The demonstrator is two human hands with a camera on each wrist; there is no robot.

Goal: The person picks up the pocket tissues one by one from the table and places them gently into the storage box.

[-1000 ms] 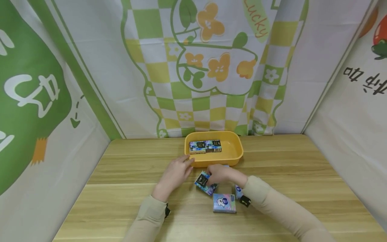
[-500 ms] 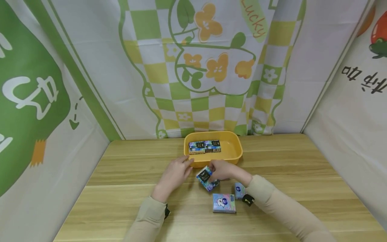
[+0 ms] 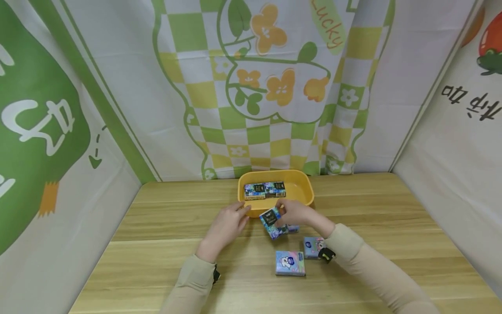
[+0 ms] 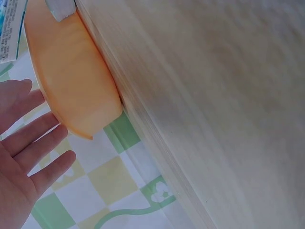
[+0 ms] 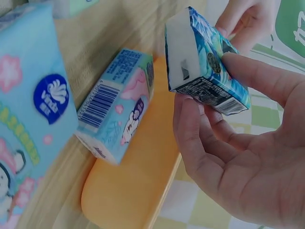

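My right hand (image 3: 296, 213) pinches a dark blue pocket tissue pack (image 3: 271, 223) with a black label, thumb on one face and fingers on the other. The right wrist view shows this pack tilted above the table. In front of the yellow plastic basin (image 3: 300, 208), my left hand (image 3: 224, 226) has its fingertips at the near left rim. Its fingers (image 4: 35, 136) look loosely spread in the left wrist view. Two matching dark blue tissue packs (image 3: 255, 191) lie side by side inside the basin. A light blue tissue pack (image 5: 116, 102) sits against the basin's near side, partly hidden in the head view.
Two more light blue and pink tissue packs lie on the wooden table (image 3: 164, 248): one pack (image 3: 290, 263) at the front and another pack (image 3: 312, 247) by my right wrist. A patterned curtain (image 3: 274, 144) hangs right behind the basin.
My right hand has raised the dark blue tissue pack and carried it toward the basin, uncovering part of the light blue packs. The left hand stays at the rim.
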